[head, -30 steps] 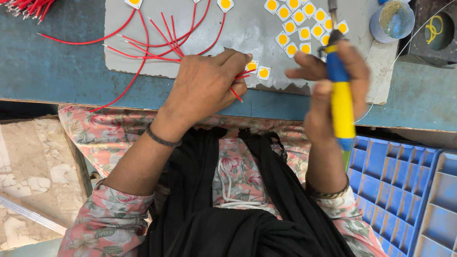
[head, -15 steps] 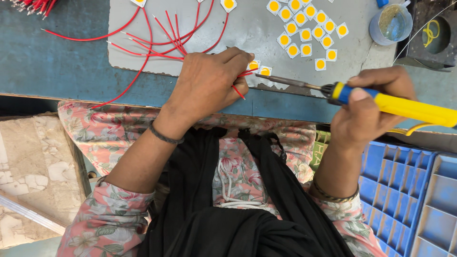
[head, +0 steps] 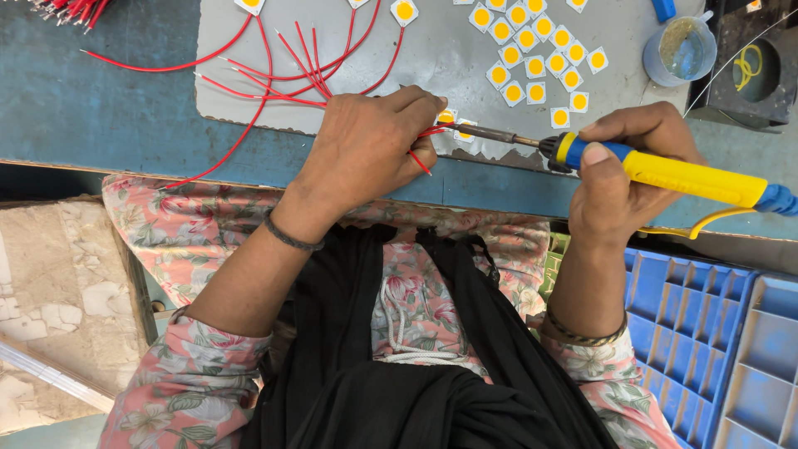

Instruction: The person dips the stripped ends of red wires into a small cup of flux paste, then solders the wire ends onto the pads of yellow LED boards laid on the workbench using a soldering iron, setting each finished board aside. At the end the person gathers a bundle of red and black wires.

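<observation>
Change: soldering iron [head: 665, 170] swung down from near-upright to flat, tip now in at the small yellow-centred chip [head: 446, 117] by the left fingers; left hand barely shifted.
Meaning: looks like joint being made now — tip, wire end & chip all meeting at one spot.
Left hand [head: 366, 154]: fingers closed narrow, pinching red wire [head: 426, 131] onto the chip, near front edge of grey mat [head: 449, 62].
Right hand [head: 619, 179]: wrapped tight round yellow handle, thumb on blue collar.
Edges: mat's ragged front edge just under the work; counter [head: 91, 116] lip close behind knuckles, lap right below.
Room: loose chips [head: 540, 62] in a cluster just beyond the tip, apart from it; finished red leads [head: 283, 71] fanned left; blue cup [head: 680, 50] far right, well clear.
Tight spot: blue crates [head: 715, 349] beside right elbow; iron's cord end trailing off right.
</observation>
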